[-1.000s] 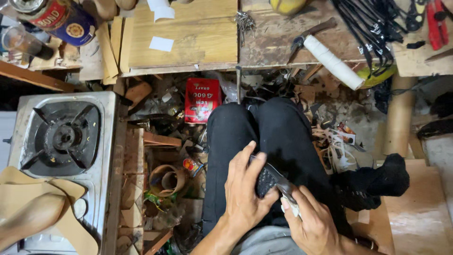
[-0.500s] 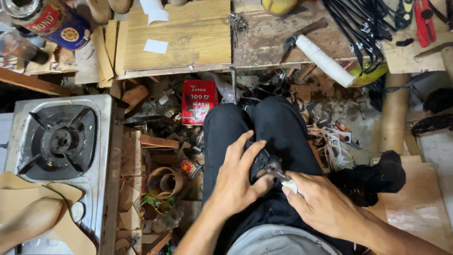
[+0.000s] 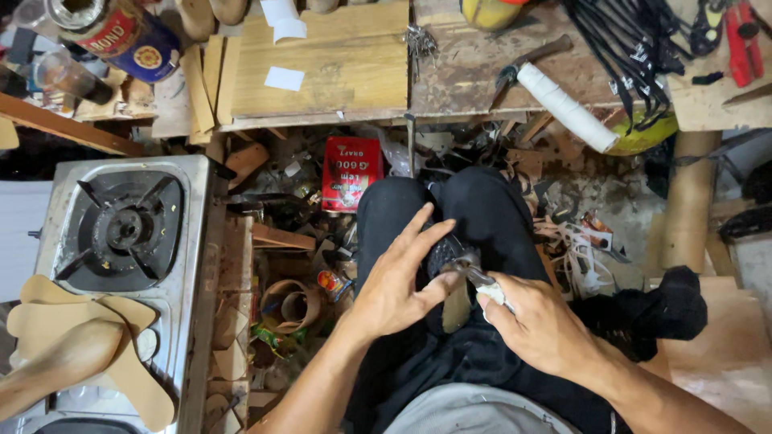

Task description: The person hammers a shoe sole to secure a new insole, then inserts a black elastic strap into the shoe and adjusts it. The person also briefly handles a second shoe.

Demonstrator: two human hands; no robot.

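Observation:
I sit with my knees in black trousers point(image 3: 474, 209) below a wooden workbench point(image 3: 338, 72). My left hand point(image 3: 398, 281) lies flat on a dark piece point(image 3: 444, 251) resting on my lap, fingers spread and pressing it down. My right hand point(image 3: 535, 325) is closed around a small metal tool with a pale handle point(image 3: 486, 285), whose tip touches the dark piece next to my left thumb. A tan strip point(image 3: 456, 305) shows under the piece between my hands.
A gas stove point(image 3: 121, 233) stands at the left with tan insole shapes point(image 3: 96, 337) on it. A red tin point(image 3: 351, 173) and scraps litter the floor. The bench holds a hammer point(image 3: 523, 68), a white roll point(image 3: 567, 108), black straps point(image 3: 635, 48) and a can point(image 3: 112, 36).
My right hand has risen from the lower lap and brought the tool's tip to the dark piece. My left hand stays pressed on it, its fingers shifting slightly.

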